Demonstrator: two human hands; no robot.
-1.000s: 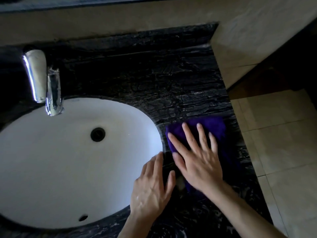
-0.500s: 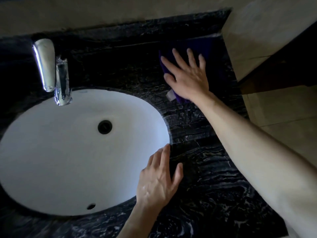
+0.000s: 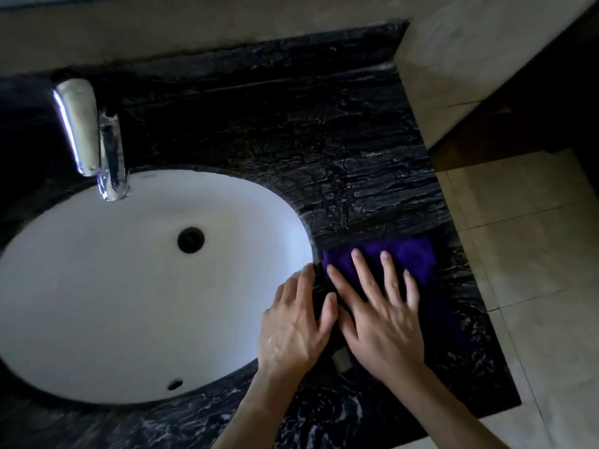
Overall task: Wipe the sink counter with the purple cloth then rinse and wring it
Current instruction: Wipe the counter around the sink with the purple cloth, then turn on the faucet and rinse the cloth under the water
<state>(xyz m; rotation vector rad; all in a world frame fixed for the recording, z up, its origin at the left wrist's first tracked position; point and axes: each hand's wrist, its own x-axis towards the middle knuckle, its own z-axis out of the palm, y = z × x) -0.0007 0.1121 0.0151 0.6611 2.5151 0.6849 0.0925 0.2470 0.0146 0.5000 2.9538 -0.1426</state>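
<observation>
The purple cloth lies flat on the black marble counter, just right of the white oval sink. My right hand presses down on the cloth with straight, spread fingers. My left hand rests flat on the sink's right rim, fingers straight, beside the right hand and holding nothing. Much of the cloth is hidden under my right hand.
A chrome faucet stands at the back left of the sink, with no water running. The drain sits mid-basin. The counter ends at its right edge, with beige floor tiles beyond. A tiled wall runs behind.
My right hand slid the cloth from the counter's far right corner back toward me, to beside the sink rim. The left hand stayed on the rim.
</observation>
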